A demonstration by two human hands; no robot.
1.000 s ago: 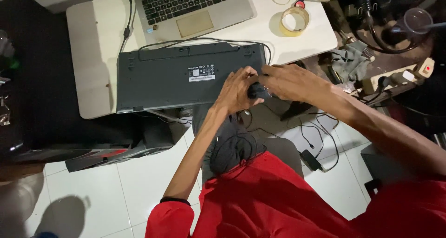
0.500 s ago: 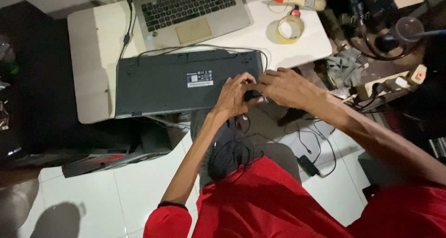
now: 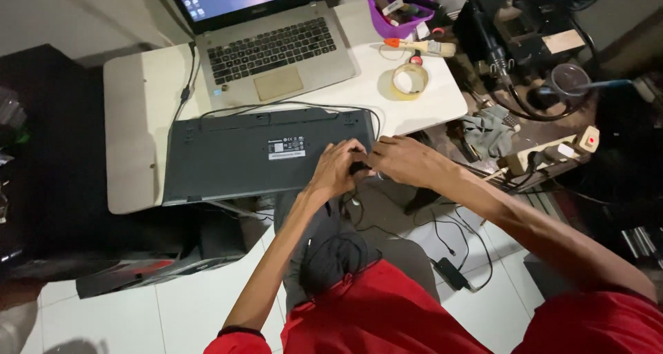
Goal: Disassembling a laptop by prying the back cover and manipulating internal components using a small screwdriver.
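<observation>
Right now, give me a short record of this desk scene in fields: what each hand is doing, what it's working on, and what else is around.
Left hand: fingers curled on the near right corner of the upturned keyboard.
Right hand: meets the left at that corner, pinching a small dark object; what it is cannot be told.
Keyboard: dark grey, underside up, label showing, overhanging the white table.
Behind it: open laptop, screen lit.
Right of the laptop: tape roll, paintbrush, purple container.
Further right: power strip, tangled cables.
</observation>
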